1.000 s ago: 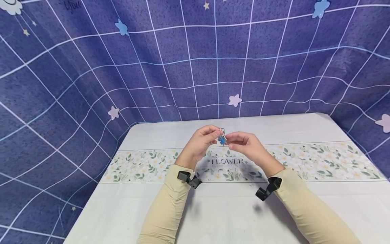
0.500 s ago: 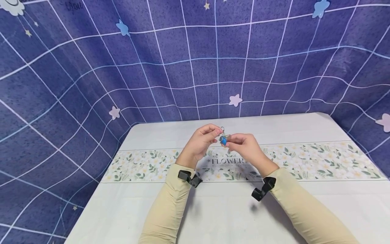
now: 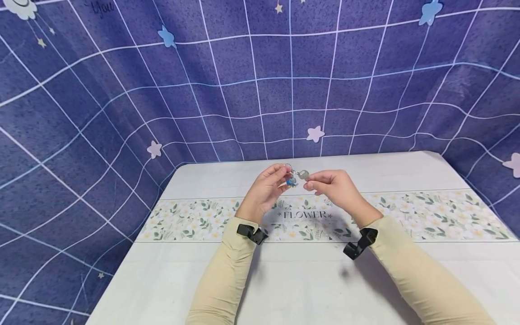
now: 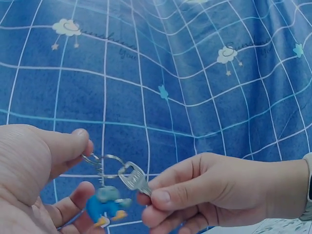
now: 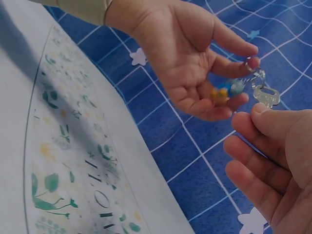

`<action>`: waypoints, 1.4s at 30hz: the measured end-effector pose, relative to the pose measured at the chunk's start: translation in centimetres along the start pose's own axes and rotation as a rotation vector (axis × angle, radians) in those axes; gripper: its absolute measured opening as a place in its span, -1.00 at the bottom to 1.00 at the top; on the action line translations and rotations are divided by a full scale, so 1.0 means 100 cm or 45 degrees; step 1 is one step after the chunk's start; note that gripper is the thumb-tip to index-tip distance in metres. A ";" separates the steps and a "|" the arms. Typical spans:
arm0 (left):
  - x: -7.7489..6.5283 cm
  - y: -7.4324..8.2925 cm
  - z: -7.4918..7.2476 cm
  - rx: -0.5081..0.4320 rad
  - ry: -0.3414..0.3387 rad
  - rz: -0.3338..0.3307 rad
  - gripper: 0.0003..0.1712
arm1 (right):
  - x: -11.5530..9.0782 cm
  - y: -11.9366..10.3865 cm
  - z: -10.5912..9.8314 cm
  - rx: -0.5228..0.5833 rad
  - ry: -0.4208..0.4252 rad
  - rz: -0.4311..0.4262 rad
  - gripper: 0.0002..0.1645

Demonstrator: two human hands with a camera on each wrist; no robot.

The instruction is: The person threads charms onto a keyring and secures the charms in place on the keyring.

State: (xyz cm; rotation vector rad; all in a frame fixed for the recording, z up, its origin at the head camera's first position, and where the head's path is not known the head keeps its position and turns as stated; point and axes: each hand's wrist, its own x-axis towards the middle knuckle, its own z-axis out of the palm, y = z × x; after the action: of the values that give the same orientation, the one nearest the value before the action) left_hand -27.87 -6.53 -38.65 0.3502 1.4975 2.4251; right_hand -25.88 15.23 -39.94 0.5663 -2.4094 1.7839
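My left hand (image 3: 262, 192) pinches a metal key ring (image 4: 91, 159) between thumb and forefinger, its other fingers loosely bent below. A silver key (image 4: 132, 178) hangs on a linked ring and points to the right. My right hand (image 3: 337, 188) pinches the key's blade between thumb and forefinger, so only the head and the upper blade show. From a short chain hangs a small blue figure charm (image 4: 103, 206) with a greyish top and orange feet, beside the left fingers. Both hands are raised over the table.
A white table covering (image 3: 300, 280) with a floral strip (image 3: 187, 221) and the word FLOWER lies beneath. Behind and to the left hangs a blue curtain (image 3: 227, 99) with a grid and stars. Black cameras sit on both wrists.
The right hand has gone from beside the blue charm to the key's blade, drawing the key out to the right. The charm now hangs by the left fingers, and the left hand has barely shifted.
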 end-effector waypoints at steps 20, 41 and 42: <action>0.001 -0.010 0.006 -0.113 0.016 -0.055 -0.52 | 0.006 -0.018 -0.002 -0.007 -0.009 -0.018 -0.73; 0.002 -0.028 0.005 -0.063 -0.137 -0.170 -0.69 | 0.018 -0.044 -0.011 -0.074 0.054 -0.082 -0.74; 0.002 -0.028 0.005 -0.059 -0.130 -0.169 -0.70 | 0.018 -0.045 -0.011 -0.078 0.053 -0.087 -0.74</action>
State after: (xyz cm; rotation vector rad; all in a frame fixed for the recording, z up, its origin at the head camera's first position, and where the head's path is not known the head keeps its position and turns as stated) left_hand -27.63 -4.85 -40.98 0.3476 1.3742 2.2990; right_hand -26.16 14.75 -34.99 0.5915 -2.3781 1.6719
